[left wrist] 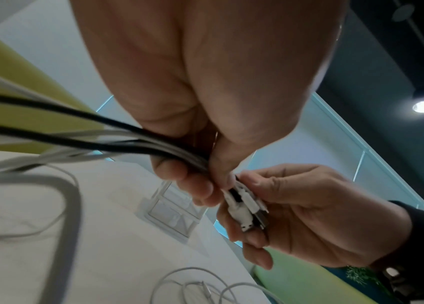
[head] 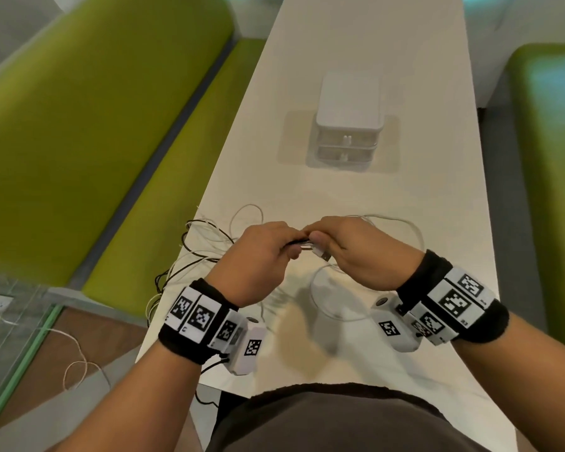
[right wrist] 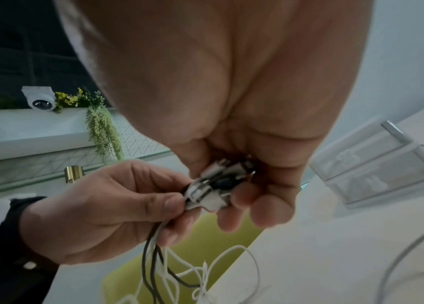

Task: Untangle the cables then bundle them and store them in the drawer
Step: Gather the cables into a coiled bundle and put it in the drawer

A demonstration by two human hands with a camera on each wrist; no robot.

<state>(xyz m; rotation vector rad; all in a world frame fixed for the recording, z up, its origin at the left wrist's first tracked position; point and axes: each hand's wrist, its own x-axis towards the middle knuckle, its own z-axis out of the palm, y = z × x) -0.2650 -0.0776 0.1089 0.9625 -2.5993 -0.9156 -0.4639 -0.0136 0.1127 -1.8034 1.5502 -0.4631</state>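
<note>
Over the white table (head: 356,197), my left hand (head: 284,247) and right hand (head: 320,238) meet, and between them they hold a bunch of black and white cables. The right hand (right wrist: 247,201) pinches the gathered connector ends (right wrist: 216,185), white plugs with metal tips (left wrist: 244,207). The left hand (left wrist: 211,176) grips the same cables (left wrist: 169,150) just behind the plugs. From there the black and white strands (head: 203,246) trail left across the table and hang over its edge. The small white drawer unit (head: 348,125), both drawers shut, stands further back on the table.
A loose white cable loop (head: 336,298) lies on the table under my hands, and another white loop (head: 402,223) lies to the right. Green benches (head: 95,125) flank the table on both sides. A glass panel (head: 10,321) stands at the lower left.
</note>
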